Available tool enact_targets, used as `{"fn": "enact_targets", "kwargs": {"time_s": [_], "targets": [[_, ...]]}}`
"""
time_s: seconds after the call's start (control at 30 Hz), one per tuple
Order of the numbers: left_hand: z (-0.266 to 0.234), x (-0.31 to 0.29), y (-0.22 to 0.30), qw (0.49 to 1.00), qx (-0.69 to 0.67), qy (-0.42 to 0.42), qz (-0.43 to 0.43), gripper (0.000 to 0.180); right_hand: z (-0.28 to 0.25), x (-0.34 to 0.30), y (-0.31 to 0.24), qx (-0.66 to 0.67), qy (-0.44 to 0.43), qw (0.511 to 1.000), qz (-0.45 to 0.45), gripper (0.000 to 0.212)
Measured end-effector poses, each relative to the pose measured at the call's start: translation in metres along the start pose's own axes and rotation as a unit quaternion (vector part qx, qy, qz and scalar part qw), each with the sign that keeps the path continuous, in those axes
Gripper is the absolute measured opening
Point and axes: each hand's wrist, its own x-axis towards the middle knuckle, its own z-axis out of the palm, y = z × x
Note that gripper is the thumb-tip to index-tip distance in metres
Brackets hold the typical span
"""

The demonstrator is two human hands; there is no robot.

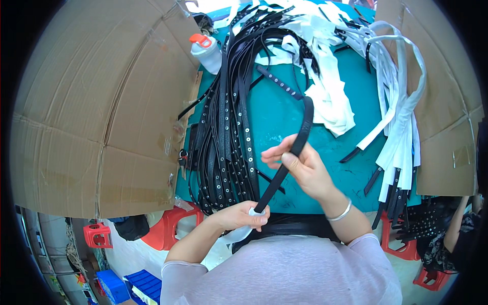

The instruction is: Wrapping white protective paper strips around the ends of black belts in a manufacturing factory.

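Observation:
My left hand (243, 215) is closed round the near end of a black belt (279, 179), together with a white wrapping strip (237, 235) that hangs below my fist. From there the belt slants up and away to the right. My right hand (309, 170) has the belt between thumb and fingers, about midway along; its fingertips point left. Beyond that hand the belt bends over at the top, and a strap with metal eyelets (280, 81) runs on to the upper left. Several black eyeleted belts (223, 132) lie in a thick bundle left of my hands.
Loose white strips (329, 91) are piled across the green tabletop (272, 114). White-wrapped belts (399, 122) hang over its right side. Cardboard walls (134, 101) stand left and right. A white bottle with an orange lid (206, 52) is at the far left; red stools (168, 229) stand below.

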Motion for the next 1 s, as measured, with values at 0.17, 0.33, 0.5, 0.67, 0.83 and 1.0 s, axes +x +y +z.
{"fn": "enact_targets", "kwargs": {"time_s": [0.17,0.33,0.5,0.67,0.83,1.0], "targets": [[0.002,-0.002,0.011,1.000,-0.012,-0.019,0.018,0.024,0.000,-0.001,-0.037,-0.286,-0.118,0.943,0.121,0.015],[0.010,0.007,0.029,0.998,-0.019,-0.011,0.064,0.026,0.010,-0.024,-0.020,-0.370,-0.205,0.903,0.076,0.013],[0.013,0.013,0.032,0.998,0.008,-0.037,0.058,0.025,-0.012,-0.012,-0.012,-0.121,-0.024,0.986,0.109,0.015],[0.010,0.015,0.026,0.996,-0.060,-0.046,0.052,0.024,-0.009,-0.038,0.016,-0.330,-0.107,0.937,0.036,0.002],[0.012,0.006,0.010,0.996,-0.077,-0.041,0.014,0.026,-0.024,-0.007,0.037,0.033,0.040,0.976,0.210,0.027],[0.003,0.006,-0.002,0.991,-0.124,-0.039,0.006,0.025,0.000,-0.023,0.037,-0.141,-0.007,0.981,0.133,0.015]]}}
